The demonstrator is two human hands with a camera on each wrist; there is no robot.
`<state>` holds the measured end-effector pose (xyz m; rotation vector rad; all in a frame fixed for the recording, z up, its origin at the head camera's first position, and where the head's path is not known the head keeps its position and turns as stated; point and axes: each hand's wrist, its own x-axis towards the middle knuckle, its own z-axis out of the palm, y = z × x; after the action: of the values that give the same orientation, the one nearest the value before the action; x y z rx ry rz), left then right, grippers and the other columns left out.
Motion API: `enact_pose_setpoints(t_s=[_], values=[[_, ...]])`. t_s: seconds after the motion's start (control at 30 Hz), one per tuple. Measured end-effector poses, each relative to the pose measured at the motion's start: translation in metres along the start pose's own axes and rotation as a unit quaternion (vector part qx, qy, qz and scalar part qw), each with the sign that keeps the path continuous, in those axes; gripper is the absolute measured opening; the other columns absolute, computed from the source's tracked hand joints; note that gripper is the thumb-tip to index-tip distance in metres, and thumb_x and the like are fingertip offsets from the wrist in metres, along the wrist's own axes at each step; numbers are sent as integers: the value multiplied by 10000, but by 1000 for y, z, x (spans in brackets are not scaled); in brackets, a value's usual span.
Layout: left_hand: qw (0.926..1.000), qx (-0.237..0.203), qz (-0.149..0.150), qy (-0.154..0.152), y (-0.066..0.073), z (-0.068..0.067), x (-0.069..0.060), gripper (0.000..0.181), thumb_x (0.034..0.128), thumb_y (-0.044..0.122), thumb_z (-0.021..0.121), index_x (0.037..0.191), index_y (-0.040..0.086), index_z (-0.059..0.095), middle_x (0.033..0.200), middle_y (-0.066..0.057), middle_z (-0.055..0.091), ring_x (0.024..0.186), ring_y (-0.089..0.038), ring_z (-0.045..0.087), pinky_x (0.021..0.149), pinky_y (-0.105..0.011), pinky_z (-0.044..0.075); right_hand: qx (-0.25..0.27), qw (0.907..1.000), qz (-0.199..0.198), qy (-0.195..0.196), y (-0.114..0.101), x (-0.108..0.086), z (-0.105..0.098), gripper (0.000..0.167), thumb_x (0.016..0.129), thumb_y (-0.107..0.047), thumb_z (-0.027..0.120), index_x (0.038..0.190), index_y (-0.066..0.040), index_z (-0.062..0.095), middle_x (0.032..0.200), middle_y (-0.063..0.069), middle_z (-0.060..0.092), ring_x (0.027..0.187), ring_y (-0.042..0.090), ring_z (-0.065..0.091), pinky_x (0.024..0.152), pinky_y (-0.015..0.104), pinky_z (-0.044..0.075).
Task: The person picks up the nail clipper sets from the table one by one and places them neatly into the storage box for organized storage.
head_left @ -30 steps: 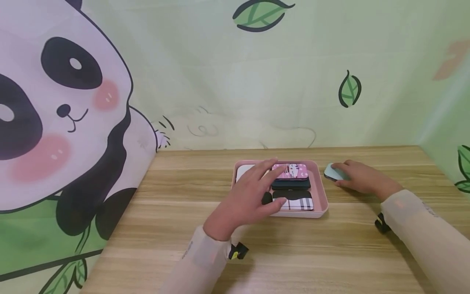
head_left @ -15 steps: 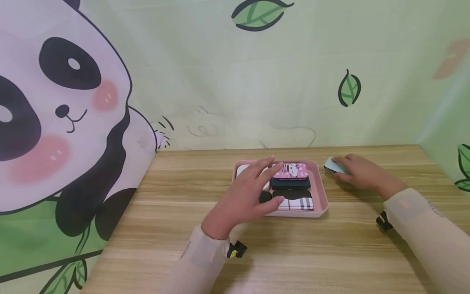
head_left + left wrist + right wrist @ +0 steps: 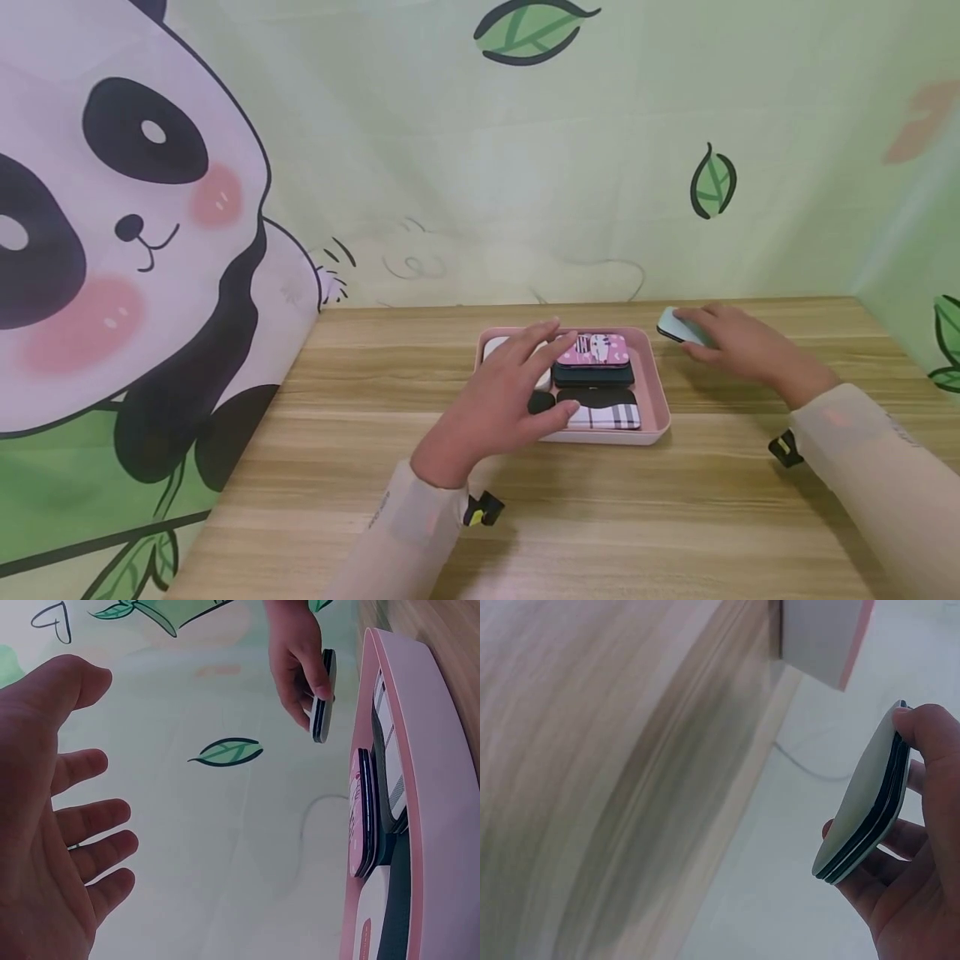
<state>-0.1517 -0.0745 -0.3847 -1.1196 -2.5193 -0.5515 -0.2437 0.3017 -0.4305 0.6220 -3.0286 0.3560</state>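
Note:
My right hand [image 3: 738,343] pinches a pale blue, flat, rounded case [image 3: 685,326] by its edges, to the right of the pink tray [image 3: 658,400]. In the right wrist view the case [image 3: 866,795] shows dark layered edges between thumb and fingers, held above the wooden table. What kind of case it is, I cannot tell. My left hand [image 3: 498,400] hovers over the tray's left part, fingers spread and holding nothing. Inside the tray lie a pink cartoon-print case [image 3: 600,348] on top of a dark case [image 3: 592,376], and a plaid item [image 3: 611,415] with a black top.
White items [image 3: 495,343] in the tray's left side are partly hidden by my left hand. The wooden table [image 3: 637,517] meets a fabric backdrop [image 3: 450,167] with a panda and leaves at its back edge.
My right hand has lifted the pale blue case and shifted it slightly away, toward the table's back. The left hand has stayed almost still above the tray.

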Motion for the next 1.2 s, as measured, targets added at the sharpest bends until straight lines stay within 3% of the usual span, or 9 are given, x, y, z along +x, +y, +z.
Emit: enact_pose_setpoints(t_s=[0.77,1.2], values=[[9995,-145,-276,1,-10,5,1,623,981,463,570,1523,199,410,1591,-69,360,1392,-278,431,1137,-474,345,66,9995,-153,263,-29,-1,-21,638,976,-392,629,1517,-121,427,1392,244,506,1180,406,542,964,601,489],[9990,-147,-116,417,-14,5,2,566,979,379,587,1485,163,456,1533,-99,441,1391,-250,454,1138,-463,342,62,9993,-206,305,-39,-2,-26,641,969,-384,642,1520,-138,426,1403,239,498,1197,413,528,968,604,488]])
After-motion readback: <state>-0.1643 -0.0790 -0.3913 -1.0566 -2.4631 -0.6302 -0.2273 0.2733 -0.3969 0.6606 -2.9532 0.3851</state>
